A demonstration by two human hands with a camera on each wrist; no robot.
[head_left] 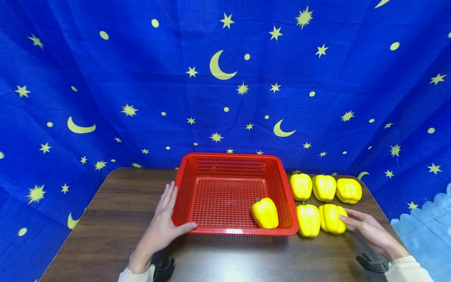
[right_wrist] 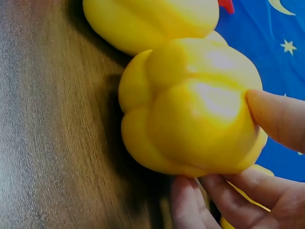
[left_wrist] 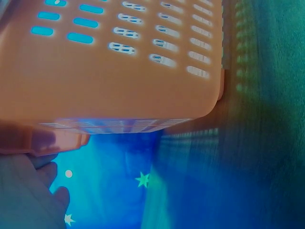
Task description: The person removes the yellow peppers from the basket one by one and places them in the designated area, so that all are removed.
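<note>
A red plastic basket (head_left: 230, 231) with slotted walls stands on the table, a yellow bell pepper (head_left: 265, 213) inside at its front right. My left hand (head_left: 163, 219) rests against the basket's left side, fingers stretched along it and thumb on the front rim. In the left wrist view, part of that hand (left_wrist: 28, 191) shows by the rim. My right hand (head_left: 370, 233) pinches another yellow bell pepper (right_wrist: 200, 109), the front-row one farthest right, between thumb and fingers. Beside it sits a yellow bell pepper (head_left: 308, 221), nearest the basket. Whether the pinched pepper touches the table, I cannot tell.
Behind the front pair, a row of three yellow bell peppers (head_left: 324, 188) lies right of the basket. The brown wooden table (head_left: 116, 219) ends at a blue curtain (head_left: 158, 90) with moons and stars. Pale blue scalloped fabric (head_left: 428, 221) hangs at the right.
</note>
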